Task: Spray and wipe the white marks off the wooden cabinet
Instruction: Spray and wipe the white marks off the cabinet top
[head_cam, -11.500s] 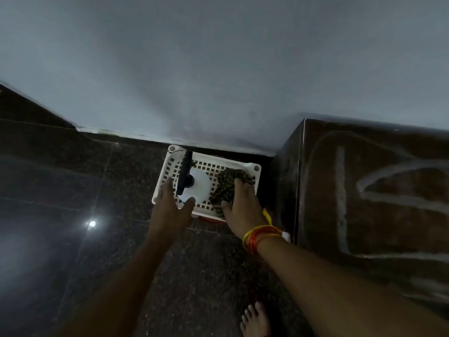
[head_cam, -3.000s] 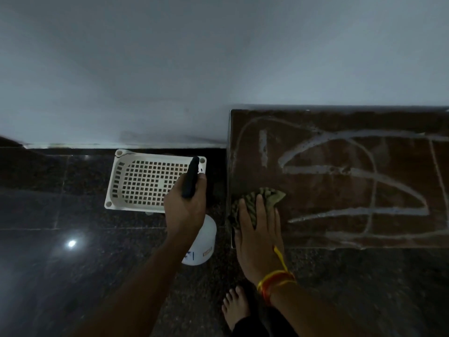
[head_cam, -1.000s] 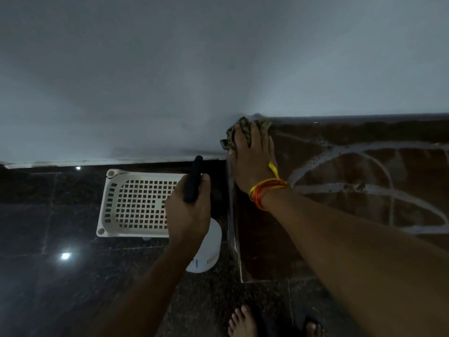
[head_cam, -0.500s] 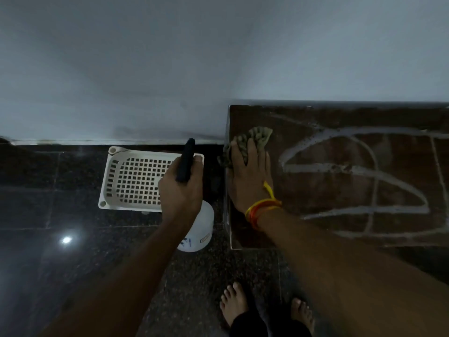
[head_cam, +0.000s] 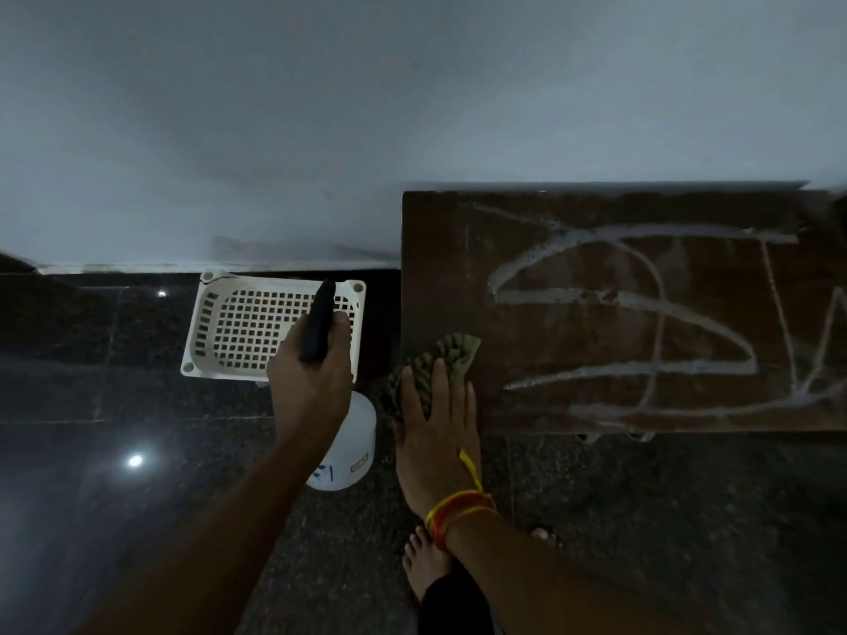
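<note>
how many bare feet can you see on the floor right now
2. One bare foot shows its toes on the dark floor under the right forearm; of the other, only toe tips peek out beyond that forearm, so most of it is hidden.

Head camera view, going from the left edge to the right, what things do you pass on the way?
white basket → left hand gripping the spray bottle → right hand pressing the cloth → wooden cabinet with white marks

Dark polished floor (head_cam: 91, 451) bears, seemingly, white basket (head_cam: 220, 332), wooden cabinet (head_cam: 596, 313).
</note>
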